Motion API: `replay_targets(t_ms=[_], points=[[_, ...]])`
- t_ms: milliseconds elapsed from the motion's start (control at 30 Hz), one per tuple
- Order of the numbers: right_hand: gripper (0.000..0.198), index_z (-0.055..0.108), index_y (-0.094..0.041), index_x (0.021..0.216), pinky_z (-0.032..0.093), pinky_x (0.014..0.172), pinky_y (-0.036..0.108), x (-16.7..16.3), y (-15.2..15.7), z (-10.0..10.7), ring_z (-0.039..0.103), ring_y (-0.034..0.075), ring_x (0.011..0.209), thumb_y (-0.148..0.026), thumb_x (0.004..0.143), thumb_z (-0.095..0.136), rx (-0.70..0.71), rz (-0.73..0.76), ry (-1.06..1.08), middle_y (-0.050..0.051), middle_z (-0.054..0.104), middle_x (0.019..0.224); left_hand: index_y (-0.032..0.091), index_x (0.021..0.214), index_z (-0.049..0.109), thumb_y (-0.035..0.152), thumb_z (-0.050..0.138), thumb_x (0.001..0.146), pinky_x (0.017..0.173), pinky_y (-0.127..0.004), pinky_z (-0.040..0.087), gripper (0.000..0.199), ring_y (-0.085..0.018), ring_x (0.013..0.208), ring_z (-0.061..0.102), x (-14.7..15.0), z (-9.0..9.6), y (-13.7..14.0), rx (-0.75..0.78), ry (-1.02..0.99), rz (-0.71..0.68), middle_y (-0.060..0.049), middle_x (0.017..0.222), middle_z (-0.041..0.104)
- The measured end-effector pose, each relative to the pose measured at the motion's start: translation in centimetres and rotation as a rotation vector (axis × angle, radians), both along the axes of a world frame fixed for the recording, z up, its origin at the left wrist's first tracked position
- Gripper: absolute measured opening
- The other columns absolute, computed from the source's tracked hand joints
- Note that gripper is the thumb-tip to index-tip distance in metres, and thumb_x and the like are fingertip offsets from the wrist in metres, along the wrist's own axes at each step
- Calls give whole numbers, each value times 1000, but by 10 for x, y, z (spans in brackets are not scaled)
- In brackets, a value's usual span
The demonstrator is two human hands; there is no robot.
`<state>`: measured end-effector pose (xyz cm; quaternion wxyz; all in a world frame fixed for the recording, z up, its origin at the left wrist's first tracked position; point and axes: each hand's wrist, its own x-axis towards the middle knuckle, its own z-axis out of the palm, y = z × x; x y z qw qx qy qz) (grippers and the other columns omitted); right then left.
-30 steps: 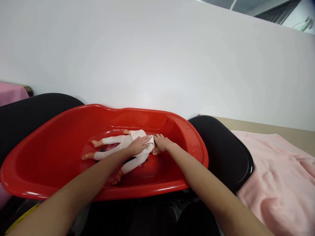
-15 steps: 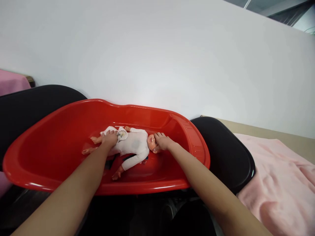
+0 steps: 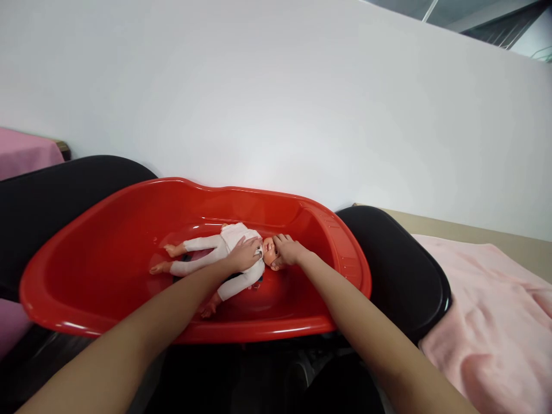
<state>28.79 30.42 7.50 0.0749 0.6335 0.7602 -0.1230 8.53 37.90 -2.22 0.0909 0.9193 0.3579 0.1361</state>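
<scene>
A baby doll [image 3: 202,252] in a white suit lies on its back inside a red plastic tub [image 3: 107,230], head to the right and legs to the left. My left hand [image 3: 245,254] rests flat on the doll's chest, fingers spread toward its chin. My right hand [image 3: 288,251] cups the doll's head from the right side. The doll's face shows between the two hands. One doll arm sticks out toward me below my left forearm.
The tub rests on black rounded chairs [image 3: 401,270] at both ends. A pink towel [image 3: 495,322] covers the surface at the right. A white wall [image 3: 276,103] stands close behind. Pink cloth [image 3: 26,152] shows at the far left.
My left hand slid from the doll's chest down to its hips and has come back up to the chest. My right hand stayed on the doll's head.
</scene>
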Motion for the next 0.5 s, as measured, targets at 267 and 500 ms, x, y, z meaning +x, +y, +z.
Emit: replay_targets(t_ms=[267, 500], points=[[80, 44, -22, 131, 47, 101, 53, 0, 1, 1, 42, 35, 134, -49, 66, 83, -16, -10, 24, 15, 48, 141, 28, 156, 34, 36, 31, 101, 118, -73, 12, 55, -31, 154, 24, -15, -1, 0, -23, 60, 238, -8, 166, 30], [83, 44, -22, 131, 45, 104, 56, 0, 0, 1, 41, 35, 135, -47, 63, 84, -12, 2, 41, 15, 49, 141, 22, 157, 30, 36, 20, 104, 117, -75, 11, 56, -30, 153, 22, -83, -7, 39, -158, 94, 462, -12, 168, 23]])
